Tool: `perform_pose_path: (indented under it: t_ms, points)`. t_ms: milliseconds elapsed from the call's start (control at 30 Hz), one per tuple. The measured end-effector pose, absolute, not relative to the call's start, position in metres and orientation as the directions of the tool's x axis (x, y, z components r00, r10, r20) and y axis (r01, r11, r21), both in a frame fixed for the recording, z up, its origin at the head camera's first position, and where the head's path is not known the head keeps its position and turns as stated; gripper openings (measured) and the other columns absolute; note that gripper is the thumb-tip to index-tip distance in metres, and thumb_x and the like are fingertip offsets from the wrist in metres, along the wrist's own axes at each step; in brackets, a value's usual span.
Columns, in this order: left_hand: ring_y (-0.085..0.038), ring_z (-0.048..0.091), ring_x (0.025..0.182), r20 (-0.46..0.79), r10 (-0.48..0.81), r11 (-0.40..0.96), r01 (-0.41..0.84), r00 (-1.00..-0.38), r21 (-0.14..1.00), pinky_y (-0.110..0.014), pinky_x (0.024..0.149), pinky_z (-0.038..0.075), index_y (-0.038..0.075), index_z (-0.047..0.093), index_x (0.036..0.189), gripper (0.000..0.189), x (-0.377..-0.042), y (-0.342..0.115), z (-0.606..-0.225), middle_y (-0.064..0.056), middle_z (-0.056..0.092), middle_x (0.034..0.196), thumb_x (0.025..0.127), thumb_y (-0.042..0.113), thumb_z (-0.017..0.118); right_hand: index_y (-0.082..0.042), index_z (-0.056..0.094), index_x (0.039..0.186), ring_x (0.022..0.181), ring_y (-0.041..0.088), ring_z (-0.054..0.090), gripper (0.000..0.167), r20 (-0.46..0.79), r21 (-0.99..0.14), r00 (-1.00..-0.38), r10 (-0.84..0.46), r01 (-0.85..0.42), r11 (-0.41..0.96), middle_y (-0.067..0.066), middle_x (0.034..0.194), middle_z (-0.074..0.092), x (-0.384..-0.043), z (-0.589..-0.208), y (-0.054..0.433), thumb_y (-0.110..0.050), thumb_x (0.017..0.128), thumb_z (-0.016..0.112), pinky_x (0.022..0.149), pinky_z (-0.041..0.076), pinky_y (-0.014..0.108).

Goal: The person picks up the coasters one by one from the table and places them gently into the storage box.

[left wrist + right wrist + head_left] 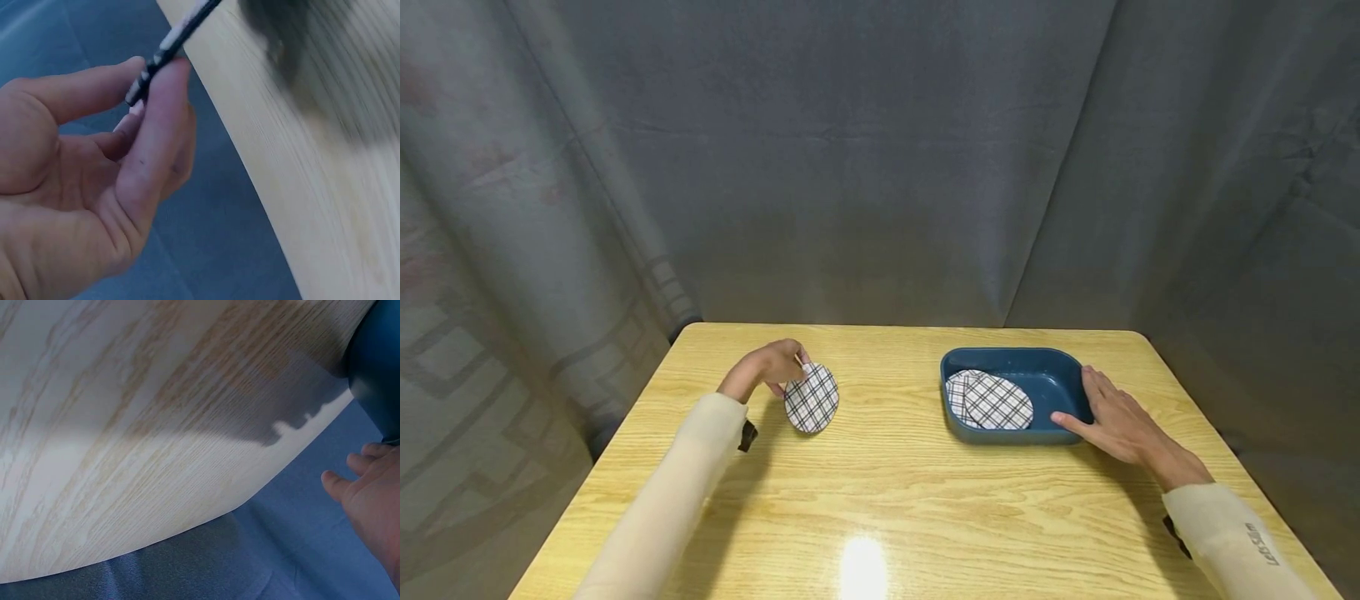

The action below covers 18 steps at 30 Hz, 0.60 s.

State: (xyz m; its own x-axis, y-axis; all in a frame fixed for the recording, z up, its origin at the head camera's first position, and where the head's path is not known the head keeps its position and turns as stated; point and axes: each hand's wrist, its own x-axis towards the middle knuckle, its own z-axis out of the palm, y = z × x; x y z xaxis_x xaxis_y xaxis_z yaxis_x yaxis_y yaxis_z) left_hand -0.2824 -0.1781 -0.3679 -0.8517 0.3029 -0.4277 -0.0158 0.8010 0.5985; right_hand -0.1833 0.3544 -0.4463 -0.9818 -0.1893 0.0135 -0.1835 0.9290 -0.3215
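In the head view, a round black-and-white checked coaster [812, 402] is held above the left part of the table by my left hand [772, 365]. The left wrist view shows the coaster's thin edge [164, 57] pinched between thumb and fingers. To the right stands a blue rectangular dish [1051, 388]. Inside its left half lie a checked coaster [1002, 403] and at least one more coaster [956, 393], partly covered by it. My right hand [1117, 423] rests at the dish's right end, fingers extended along the rim and thumb over the front right corner.
A light wood-grain table [880, 483] carries everything, its far corners rounded. Grey curtains [850, 167] hang behind it and on both sides. The table's edge [187, 532] shows in the right wrist view.
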Motion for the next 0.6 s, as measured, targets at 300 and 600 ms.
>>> perform_pose_path:
  t_ms: [300, 600]
  points:
    - [-0.024, 0.064, 0.091, -0.34, 0.422, 0.526, -0.078, -0.84, 0.847, -0.036, 0.076, 0.061, -0.013, 0.045, 0.128, 0.032, -0.286, -0.164, -0.365, -0.018, 0.056, 0.107, 0.1, 0.003, 0.048, 0.015, 0.007, 0.152, 0.143, 0.057, 0.017, 0.108, 0.018, -0.318, -0.983, -0.182, -0.178, 0.931, 0.039, 0.157, 0.012, -0.183, -0.447, 0.357, -0.059, 0.092, 0.058, 0.11, 0.02, 0.074]
    - [-0.022, 0.06, 0.094, -0.326, 0.414, 0.336, -0.19, -0.85, 0.922, -0.043, 0.087, 0.059, -0.008, 0.038, 0.141, 0.043, -0.293, -0.131, -0.37, -0.018, 0.055, 0.116, 0.101, 0.005, 0.048, 0.014, 0.006, 0.153, 0.143, 0.057, 0.016, 0.108, 0.015, -0.332, -0.983, -0.184, -0.179, 0.926, 0.039, 0.158, 0.011, -0.182, -0.448, 0.358, -0.058, 0.093, 0.058, 0.11, 0.019, 0.073]
